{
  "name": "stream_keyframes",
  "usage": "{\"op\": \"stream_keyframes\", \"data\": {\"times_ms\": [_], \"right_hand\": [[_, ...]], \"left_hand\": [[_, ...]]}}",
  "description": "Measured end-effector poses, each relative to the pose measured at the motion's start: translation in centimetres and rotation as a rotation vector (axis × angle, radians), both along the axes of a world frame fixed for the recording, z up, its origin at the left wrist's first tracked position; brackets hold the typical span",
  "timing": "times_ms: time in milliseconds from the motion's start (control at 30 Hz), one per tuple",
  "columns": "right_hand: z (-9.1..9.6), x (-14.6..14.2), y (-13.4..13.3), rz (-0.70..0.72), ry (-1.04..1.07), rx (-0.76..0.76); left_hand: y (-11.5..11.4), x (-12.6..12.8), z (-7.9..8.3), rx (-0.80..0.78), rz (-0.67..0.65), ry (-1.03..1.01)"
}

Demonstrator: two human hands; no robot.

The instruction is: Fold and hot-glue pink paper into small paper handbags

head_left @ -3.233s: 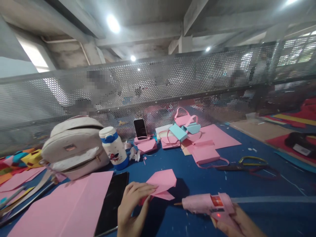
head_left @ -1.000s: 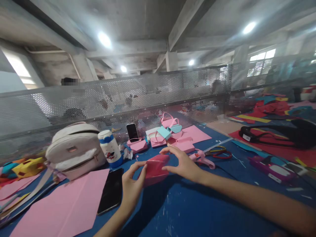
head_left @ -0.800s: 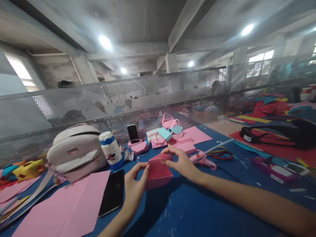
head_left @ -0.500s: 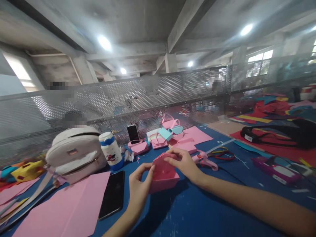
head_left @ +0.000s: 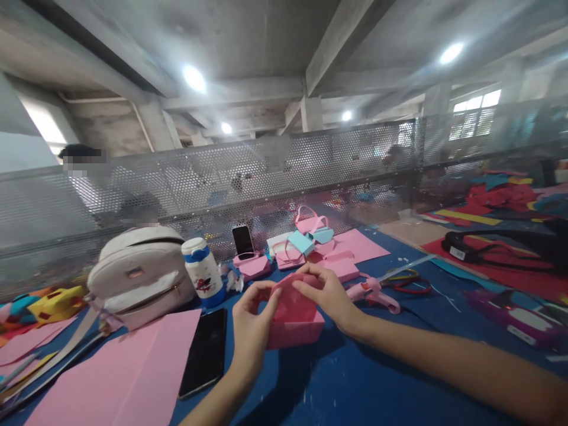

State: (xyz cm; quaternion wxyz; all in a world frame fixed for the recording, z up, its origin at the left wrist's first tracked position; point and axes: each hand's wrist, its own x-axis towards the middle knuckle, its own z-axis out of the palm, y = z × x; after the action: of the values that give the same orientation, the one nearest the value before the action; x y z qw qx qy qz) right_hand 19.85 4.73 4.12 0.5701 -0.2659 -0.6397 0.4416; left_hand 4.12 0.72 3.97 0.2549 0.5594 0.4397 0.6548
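Observation:
Both my hands hold a folded pink paper box [head_left: 293, 319] just above the blue table [head_left: 355, 378]. My left hand [head_left: 251, 327] grips its left side, fingers curled round the edge. My right hand [head_left: 326, 294] pinches the top flap from the right, fingertips pressed on the paper. A pink glue gun [head_left: 373, 294] lies on the table just right of my right hand.
A black phone [head_left: 205, 352] and a large pink sheet [head_left: 115, 373] lie at the left. Behind them stand a white backpack [head_left: 139, 275] and a bottle [head_left: 203, 271]. Finished paper bags [head_left: 306, 242], a propped phone [head_left: 243, 241] and scissors [head_left: 408, 281] sit before the perforated metal screen [head_left: 266, 177].
My right hand put the glue gun down on the table and joined the left on the pink paper. The paper has gone from a flat fold to a box shape, now lower.

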Motion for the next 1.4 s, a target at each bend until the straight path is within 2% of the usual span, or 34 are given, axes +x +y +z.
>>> {"op": "stream_keyframes", "data": {"times_ms": [333, 600, 900, 1233, 1400], "right_hand": [[-0.2, -1.1, -0.7, 0.130, 0.092, -0.105], [-1.0, -0.3, -0.6, 0.160, 0.059, -0.111], [-1.5, -0.2, -0.5, 0.192, 0.063, -0.100], [-2.2, -0.3, -0.4, 0.323, 0.105, -0.093], [-2.4, -0.4, -0.5, 0.361, 0.121, -0.125]], "left_hand": [[-1.1, -0.8, 0.2, 0.016, 0.043, 0.040], [-1.3, -0.8, -0.4, 0.005, 0.057, 0.104], [-1.5, -0.9, -0.7, -0.002, 0.015, 0.114], [-2.1, -0.9, -1.1, 0.158, -0.025, 0.221], [-2.2, -0.8, -1.3, 0.190, -0.029, 0.241]]}}
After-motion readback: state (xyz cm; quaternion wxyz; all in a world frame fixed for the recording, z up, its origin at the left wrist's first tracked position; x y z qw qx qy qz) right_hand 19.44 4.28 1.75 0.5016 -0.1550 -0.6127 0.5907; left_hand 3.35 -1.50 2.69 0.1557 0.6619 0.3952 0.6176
